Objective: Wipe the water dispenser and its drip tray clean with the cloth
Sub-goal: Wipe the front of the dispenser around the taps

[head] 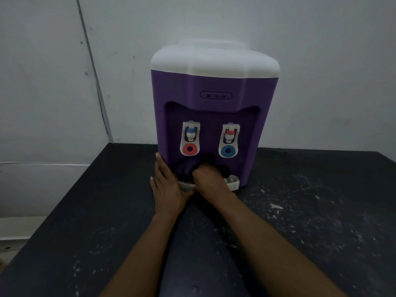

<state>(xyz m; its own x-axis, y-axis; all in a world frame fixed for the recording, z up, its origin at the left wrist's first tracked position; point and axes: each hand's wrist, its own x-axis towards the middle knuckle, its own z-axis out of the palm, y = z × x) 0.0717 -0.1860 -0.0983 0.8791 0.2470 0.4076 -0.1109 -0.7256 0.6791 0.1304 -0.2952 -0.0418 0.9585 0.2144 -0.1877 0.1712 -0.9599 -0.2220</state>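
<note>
Water dispenser [214, 86]: purple body, white top [214, 58], upright at the back of the black bench [300, 211], close to the pale wall [321, 61].

Drip tray [233, 182]: white, seated at the foot of the front recess.
- Only the right end and a sliver of the left rim show.
- Right end shows a grille with pale round openings. Cannot tell whether any water is in it.
- The rest is covered by the dark cloth [188, 170] and the hand on it.

Right hand [209, 179]: grip curled tight round the bunched cloth, pressed down over the middle of the tray, under the taps.

Left hand [166, 185]: grip wide, fingers straight, laid flat against the dispenser's lower left corner, heel beside the tray's left rim.

Recess above: left tap [190, 138] has a blue cap and a red ring; right tap [228, 140] has a red cap and a blue ring.

Bench surface: white flecks and scratches, densest to the right of the dispenser.
</note>
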